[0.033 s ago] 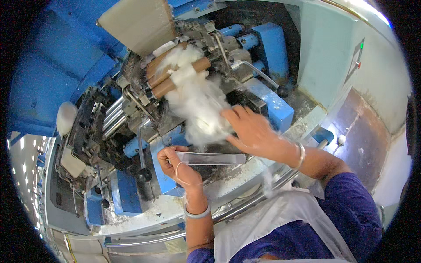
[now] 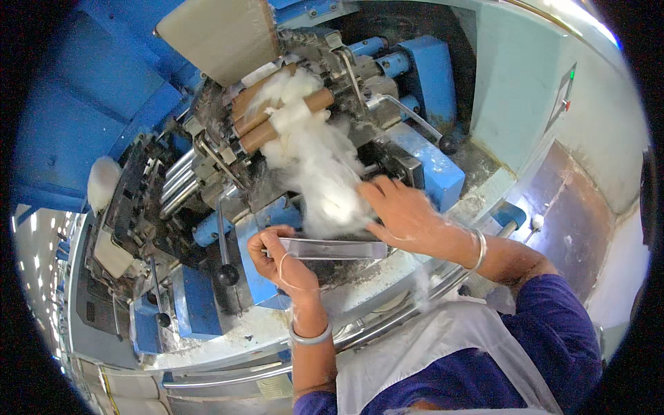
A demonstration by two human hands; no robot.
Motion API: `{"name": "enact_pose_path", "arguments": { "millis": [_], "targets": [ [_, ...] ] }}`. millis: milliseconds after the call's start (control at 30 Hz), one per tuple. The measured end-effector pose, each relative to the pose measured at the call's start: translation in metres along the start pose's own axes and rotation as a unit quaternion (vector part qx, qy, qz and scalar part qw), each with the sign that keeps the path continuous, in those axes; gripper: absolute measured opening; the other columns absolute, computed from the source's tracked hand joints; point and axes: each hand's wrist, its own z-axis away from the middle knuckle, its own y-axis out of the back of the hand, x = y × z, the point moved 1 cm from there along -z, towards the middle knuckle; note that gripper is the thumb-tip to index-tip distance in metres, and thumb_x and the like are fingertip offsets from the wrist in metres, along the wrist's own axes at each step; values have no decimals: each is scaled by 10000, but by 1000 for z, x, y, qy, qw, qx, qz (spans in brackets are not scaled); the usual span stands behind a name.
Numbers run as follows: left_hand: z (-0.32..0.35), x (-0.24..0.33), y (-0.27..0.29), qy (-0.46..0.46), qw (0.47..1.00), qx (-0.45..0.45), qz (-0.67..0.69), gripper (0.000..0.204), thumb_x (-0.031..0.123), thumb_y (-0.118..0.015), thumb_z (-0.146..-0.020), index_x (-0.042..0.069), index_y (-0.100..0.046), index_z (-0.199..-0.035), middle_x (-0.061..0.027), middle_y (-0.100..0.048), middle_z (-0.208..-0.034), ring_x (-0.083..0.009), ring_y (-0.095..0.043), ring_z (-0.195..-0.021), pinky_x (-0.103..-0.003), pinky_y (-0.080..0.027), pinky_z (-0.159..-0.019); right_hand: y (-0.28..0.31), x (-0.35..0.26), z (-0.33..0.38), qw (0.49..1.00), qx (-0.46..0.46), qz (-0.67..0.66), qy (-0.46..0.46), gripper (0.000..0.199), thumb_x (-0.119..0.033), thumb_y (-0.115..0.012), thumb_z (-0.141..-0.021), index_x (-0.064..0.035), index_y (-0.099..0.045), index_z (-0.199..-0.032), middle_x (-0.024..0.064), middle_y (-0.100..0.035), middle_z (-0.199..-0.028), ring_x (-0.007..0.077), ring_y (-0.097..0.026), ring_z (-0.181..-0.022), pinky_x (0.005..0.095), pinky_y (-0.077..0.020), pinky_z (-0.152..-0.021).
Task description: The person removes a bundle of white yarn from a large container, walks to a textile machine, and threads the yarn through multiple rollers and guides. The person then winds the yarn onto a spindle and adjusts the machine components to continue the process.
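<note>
A long, loose mass of white cotton fibre (image 2: pixel 321 166) spreads from the brown rollers (image 2: pixel 259 137) of the machine down toward me. My right hand (image 2: pixel 408 214) grips the lower right edge of this fluff, with its fingertips partly lost in the fibres. My left hand (image 2: pixel 283 263) is closed around one end of a flat, shiny strip (image 2: pixel 335 250), which looks like metal or clear plastic. The strip lies roughly level just below the cotton, pointing to the right. A thin pale strand of fibre crosses my left hand.
Above the rollers stands a raised beige cover (image 2: pixel 218 41). Levers with black ball knobs, one at the left (image 2: pixel 227 274) and one at the right (image 2: pixel 448 144), flank the work. Bare steel rollers (image 2: pixel 181 181) sit farther left. A metal rail (image 2: pixel 235 379) runs along the machine's front.
My right hand has shifted slightly right and down, and the cotton's lower end has stretched along with it. The left hand and the strip stay nearly in place.
</note>
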Motion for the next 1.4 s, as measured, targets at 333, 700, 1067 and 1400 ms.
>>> {"name": "enact_pose_path", "arguments": {
  "millis": [333, 700, 1067, 1400],
  "targets": [
    [3, 14, 1, -325, 906, -130, -238, 470, 239, -847, -736, 73, -625, -1115, -192, -527, -1294, -354, -537, -1108, -483, -426, -954, -12, 10, -19, 997, -45, -51, 27, 177, -96, -626, -820, -19, -675, -971, 152, -661, -984, 371, -616, -856, 443, -516, -768],
    [-44, 3, -41, 124, 988, -26, 83, 324, 99, -559, -983, 41, -548, -1302, -112, -604, -1199, -214, -614, -969, -338, -515, -804, -18, 9, -117, 771, 154, -599, -150, 306, -134, -651, -840, -38, -637, -1129, 84, -673, -972, 164, -643, -856, 326, -522, -687],
    [-152, -107, -87, 295, 929, -163, 154, 408, 250, -688, -869, 8, -614, -1190, -129, -641, -1118, -264, -626, -991, -397, -524, -845, -67, 49, -206, 701, -17, -679, -219, 190, -170, -590, -903, 5, -570, -975, 113, -608, -941, 254, -628, -832, 422, -529, -623],
    [-90, -102, -61, -98, 929, -217, -285, 476, 233, -576, -963, -57, -500, -1333, -218, -607, -1211, -342, -599, -1046, -422, -468, -915, -22, 11, -97, 965, -37, -258, 27, 383, -274, -553, -867, -20, -643, -1139, 240, -639, -1158, 397, -612, -1080, 467, -474, -930]
  ]
}}
